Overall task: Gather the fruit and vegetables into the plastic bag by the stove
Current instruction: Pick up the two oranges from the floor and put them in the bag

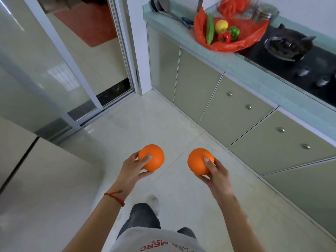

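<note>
My left hand [131, 169] curls its fingers around one smooth, round orange [151, 157]; my right hand [216, 173] grips a second orange [200, 161] likewise, both held above the glossy tiled floor [138, 124]. Ahead, on the pale green counter [163, 19] beside the black stove [287, 46], the crinkled red plastic bag [251, 39] lies open, holding a cucumber [210, 30] whose long axis runs toward me, a lemon [221, 26] and two peppers [229, 34].

A pale green tabletop [183, 36] is seen along the wall, with a black stove [291, 57] set into it. Just beside the stove an open red plastic bag [241, 42] is laid out. On the bag's far side, metal ladles [163, 6] are left on the tabletop.
</note>
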Tool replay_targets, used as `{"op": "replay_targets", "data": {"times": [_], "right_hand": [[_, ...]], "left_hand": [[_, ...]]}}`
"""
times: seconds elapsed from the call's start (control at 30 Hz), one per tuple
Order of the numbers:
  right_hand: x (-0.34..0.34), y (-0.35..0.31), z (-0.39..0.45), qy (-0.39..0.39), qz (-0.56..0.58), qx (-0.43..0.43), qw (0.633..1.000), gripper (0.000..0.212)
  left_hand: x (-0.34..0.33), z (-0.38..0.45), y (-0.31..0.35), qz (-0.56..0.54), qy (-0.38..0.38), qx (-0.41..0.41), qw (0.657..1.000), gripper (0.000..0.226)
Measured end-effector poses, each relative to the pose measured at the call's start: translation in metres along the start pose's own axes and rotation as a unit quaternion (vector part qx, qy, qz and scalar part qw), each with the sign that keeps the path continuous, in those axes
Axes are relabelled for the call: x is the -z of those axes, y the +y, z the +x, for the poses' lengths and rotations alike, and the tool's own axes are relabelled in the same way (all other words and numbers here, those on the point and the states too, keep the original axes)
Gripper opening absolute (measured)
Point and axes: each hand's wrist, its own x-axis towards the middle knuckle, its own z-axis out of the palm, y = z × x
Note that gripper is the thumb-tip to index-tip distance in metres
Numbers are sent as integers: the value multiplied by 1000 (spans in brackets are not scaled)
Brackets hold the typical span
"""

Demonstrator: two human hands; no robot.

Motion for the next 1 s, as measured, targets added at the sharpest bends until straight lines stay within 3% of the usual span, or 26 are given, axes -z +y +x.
{"op": "replay_targets", "data": {"times": [0.1,0.47,0.67,0.87,1.0], "right_hand": [[-20,-31,38,15,12,2,1000,37],[-45,-130,170,6,40,4,999,35],[-46,-209,253,-4,39,20,999,21],[-49,-275,321,13,54,24,998,37],[-55,-305,358,14,64,38,997,30]], "left_hand": [[-14,42,40,7,-2,-7,1000,61],[-101,174,139,17,-21,-19,999,53],[-170,238,195,13,-14,-15,1000,52],[-231,288,244,27,-30,-27,999,53],[-259,328,274,44,-54,-30,997,47]]}}
